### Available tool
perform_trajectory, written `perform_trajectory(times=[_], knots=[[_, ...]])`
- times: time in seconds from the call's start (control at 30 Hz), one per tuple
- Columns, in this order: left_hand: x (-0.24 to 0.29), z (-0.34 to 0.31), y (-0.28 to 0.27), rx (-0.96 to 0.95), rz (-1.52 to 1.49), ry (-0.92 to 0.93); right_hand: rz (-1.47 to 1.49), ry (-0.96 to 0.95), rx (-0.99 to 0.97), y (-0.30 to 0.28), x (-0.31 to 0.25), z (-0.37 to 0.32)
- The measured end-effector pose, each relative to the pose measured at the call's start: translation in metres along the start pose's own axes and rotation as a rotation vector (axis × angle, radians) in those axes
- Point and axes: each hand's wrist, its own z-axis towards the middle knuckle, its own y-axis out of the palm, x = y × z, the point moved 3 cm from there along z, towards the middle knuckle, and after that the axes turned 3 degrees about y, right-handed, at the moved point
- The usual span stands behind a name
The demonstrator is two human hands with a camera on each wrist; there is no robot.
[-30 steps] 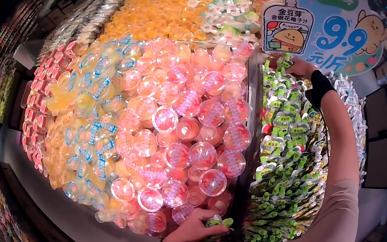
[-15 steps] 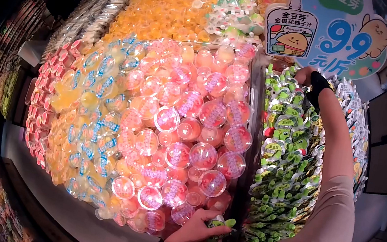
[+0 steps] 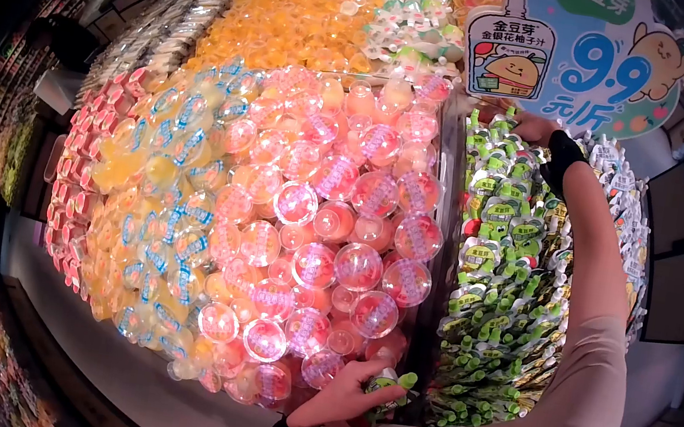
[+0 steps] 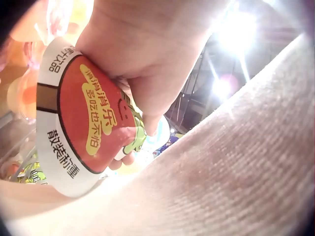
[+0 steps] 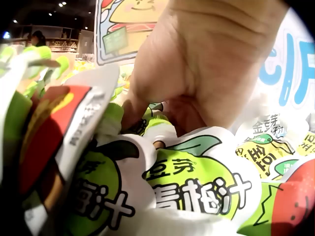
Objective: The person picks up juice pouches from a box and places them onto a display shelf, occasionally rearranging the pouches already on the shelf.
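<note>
In the head view my left hand [image 3: 347, 393] holds a juice pouch [image 3: 384, 385] with a green cap, low at the front of the display. The left wrist view shows that pouch's red and white base [image 4: 88, 113], with the thumb and fingers around its upper part. My right hand [image 3: 536, 129] reaches to the far end of the pouch heap [image 3: 488, 260]. Up close, its fingers [image 5: 189, 118] point down behind a green-capped juice pouch [image 5: 197, 182], and the fingertips are hidden among pouches. I cannot tell whether they grip one.
Pink jelly cups [image 3: 313, 236] lie left of a dark divider [image 3: 429, 313]. Yellow cups [image 3: 159, 179] and orange cups [image 3: 286, 22] lie farther left and back. A large price sign [image 3: 587, 56] stands just behind my right hand. White pouches [image 3: 623, 201] lie at the right.
My right hand has shifted slightly and its fingers are now lower among the far pouches; a pouch stood upright by them a second ago. The left hand keeps its pouch, moved slightly up.
</note>
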Motion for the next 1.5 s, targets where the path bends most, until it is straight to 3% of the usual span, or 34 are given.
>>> perform_trajectory(times=[0.03,0.07,0.1,0.17,0.2,0.23,0.3,0.43,0.47,0.5,0.57,0.6,0.67,0.7,0.73,0.8,0.83,0.87,0.97,1.0,1.03,1.07,1.13,1.2,1.3,1.37,1.43,1.5], knots=[[0.003,0.0,0.001,0.0,0.003,-0.001,-0.213,-0.082,0.019,0.002,0.006,0.012],[0.008,-0.001,0.003,0.001,-0.034,-0.049,-0.414,-0.306,-0.058,0.0,0.026,0.027],[0.01,-0.001,0.004,0.003,-0.07,-0.095,-0.411,-0.307,-0.058,0.004,0.026,0.03],[0.007,-0.002,0.005,0.019,-0.068,-0.095,-0.676,-0.25,-0.052,0.007,0.021,0.036],[0.006,-0.001,0.005,0.035,-0.072,-0.094,-0.532,-0.111,-0.051,0.009,0.016,0.028],[0.008,-0.001,0.005,0.039,-0.071,-0.092,-0.533,-0.115,-0.051,0.006,0.007,0.019],[0.01,-0.001,0.006,0.014,-0.121,-0.174,-0.952,-0.122,-0.145,0.001,-0.01,-0.001],[0.005,0.0,0.006,-0.003,-0.076,-0.111,-0.744,0.1,-0.077,-0.004,0.083,0.102],[0.008,0.001,0.006,0.042,-0.068,-0.035,-0.853,0.007,0.007,-0.008,0.017,0.031],[0.011,0.002,0.004,0.085,-0.06,0.042,-0.663,-0.032,-0.17,0.004,0.074,0.103],[0.012,0.003,0.002,0.095,-0.145,0.033,-0.526,-0.133,-0.215,-0.001,-0.024,-0.022],[0.013,0.002,0.002,0.109,-0.235,0.021,-0.532,-0.13,-0.216,-0.008,-0.025,-0.031],[0.024,0.001,0.001,0.106,-0.145,0.056,-0.444,-0.422,-0.142,-0.021,-0.038,-0.065],[0.032,0.001,0.001,0.105,-0.054,0.081,0.118,-0.026,-0.027,-0.025,-0.035,-0.085],[0.042,0.0,0.001,0.137,0.007,0.079,-0.102,-0.048,-0.06,-0.039,-0.04,-0.095],[0.046,0.001,0.005,0.226,0.009,0.12,-0.676,-0.263,0.177,-0.062,-0.033,-0.099],[0.046,0.003,0.01,0.241,-0.167,0.045,-0.602,-0.384,0.269,-0.068,-0.038,-0.129],[0.05,0.004,0.014,0.275,-0.175,0.061,-0.478,-0.355,0.198,-0.071,-0.05,-0.155],[0.045,0.007,0.022,0.255,-0.263,0.133,-0.23,-0.58,0.028,-0.047,-0.116,-0.288],[0.046,0.007,0.025,0.249,-0.303,0.143,0.014,-0.447,-0.013,-0.025,-0.171,-0.361],[0.048,0.006,0.029,0.246,-0.341,0.154,-0.024,-0.6,-0.085,-0.019,-0.151,-0.363],[0.05,0.005,0.035,0.228,-0.347,0.148,0.034,-0.598,-0.168,-0.002,-0.167,-0.397],[0.055,0.006,0.042,0.246,-0.436,0.142,0.267,-0.399,-0.303,0.039,-0.178,-0.448],[0.063,0.005,0.051,0.245,-0.474,0.155,0.303,-0.244,-0.38,0.082,-0.177,-0.48],[0.072,0.009,0.057,0.277,-0.461,0.237,0.485,-0.227,-0.497,0.141,-0.168,-0.499],[0.062,0.013,0.058,0.412,-0.457,0.304,0.7,-0.213,-0.526,0.171,-0.167,-0.501],[0.058,0.016,0.058,0.436,-0.391,0.319,0.653,-0.196,-0.376,0.18,-0.173,-0.497],[0.055,0.021,0.055,0.496,-0.179,0.455,0.579,-0.22,-0.296,0.179,-0.175,-0.489]])
